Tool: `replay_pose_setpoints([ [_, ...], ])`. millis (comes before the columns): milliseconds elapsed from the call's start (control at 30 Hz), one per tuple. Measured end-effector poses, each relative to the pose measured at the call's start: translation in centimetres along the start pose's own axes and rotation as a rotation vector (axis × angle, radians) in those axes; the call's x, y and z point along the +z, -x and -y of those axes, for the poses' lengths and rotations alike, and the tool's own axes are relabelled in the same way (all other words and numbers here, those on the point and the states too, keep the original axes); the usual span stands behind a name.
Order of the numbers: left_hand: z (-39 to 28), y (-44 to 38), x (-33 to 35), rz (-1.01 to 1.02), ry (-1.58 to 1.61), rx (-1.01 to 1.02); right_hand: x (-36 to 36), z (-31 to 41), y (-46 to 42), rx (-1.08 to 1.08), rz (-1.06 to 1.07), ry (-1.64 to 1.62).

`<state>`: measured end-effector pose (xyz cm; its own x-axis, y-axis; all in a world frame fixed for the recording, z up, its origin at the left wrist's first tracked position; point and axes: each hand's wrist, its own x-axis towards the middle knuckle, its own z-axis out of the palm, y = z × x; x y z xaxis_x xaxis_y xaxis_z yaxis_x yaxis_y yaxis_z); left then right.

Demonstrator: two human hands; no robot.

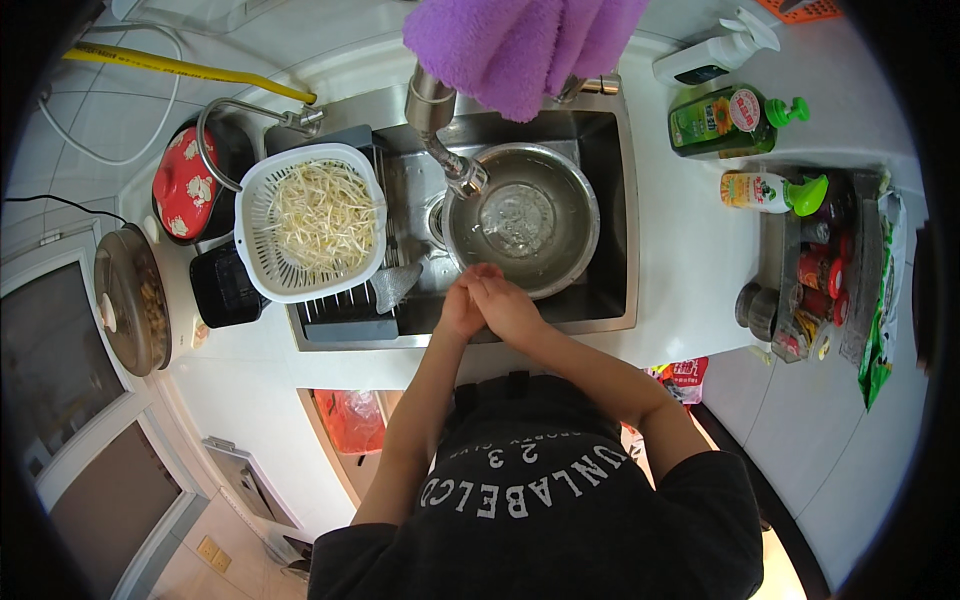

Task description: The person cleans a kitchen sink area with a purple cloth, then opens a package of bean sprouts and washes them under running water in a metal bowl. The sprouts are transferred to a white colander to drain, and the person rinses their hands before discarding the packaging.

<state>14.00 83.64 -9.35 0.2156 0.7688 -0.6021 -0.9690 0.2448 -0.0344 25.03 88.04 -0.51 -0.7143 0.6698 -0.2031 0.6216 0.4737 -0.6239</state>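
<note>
My left hand point(464, 306) and my right hand point(504, 304) are pressed together over the near rim of a round metal basin point(592, 238). Their fingers overlap, and whether anything lies between them is hidden. Water fills part of the basin, which stands in the steel sink point(631, 300). Above the basin's far left rim hangs the faucet's spray head point(467, 178). Left of the basin, a white plastic colander point(250, 259) full of bean sprouts point(322, 217) rests over a dish rack point(352, 330). A grey mesh cloth point(395, 288) lies at the rack's edge.
A purple towel point(517, 52) hangs over the faucet. Right of the sink stand a green pump bottle point(720, 122), spray bottles point(757, 192) and a rack of jars point(787, 300). At left are a lidded pot point(199, 180), a black container point(225, 285) and a cooker with a translucent lid point(131, 300).
</note>
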Motion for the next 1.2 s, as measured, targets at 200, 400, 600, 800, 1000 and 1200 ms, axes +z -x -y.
replay_pose_setpoints([
  [200, -0.4, 0.2, 0.8, 0.039, -0.026, -0.126, -0.7, -0.8, -0.2, -0.213, -0.341, 0.009],
  [400, 0.0, 0.8, 2.9, -0.182, -0.232, -0.183, -2.4, -2.9, -0.6, -0.004, -0.230, -0.458],
  [600, -0.6, 0.7, 2.9, -0.086, -0.129, -0.210, -2.3, -13.5, -4.0, 0.546, -0.227, -0.970],
  [800, -2.3, 1.1, 2.2, -0.074, -0.084, -0.188, 0.3, -22.4, -8.0, 0.521, -0.348, -0.452],
  [1000, -3.3, 1.6, 2.0, -0.151, -0.117, -0.124, 2.7, -19.3, -10.7, 0.855, -0.059, -1.289],
  [1200, -3.8, 1.7, 1.2, -0.171, -0.082, -0.084, 1.6, -17.1, -10.7, 0.829, -0.115, -1.814],
])
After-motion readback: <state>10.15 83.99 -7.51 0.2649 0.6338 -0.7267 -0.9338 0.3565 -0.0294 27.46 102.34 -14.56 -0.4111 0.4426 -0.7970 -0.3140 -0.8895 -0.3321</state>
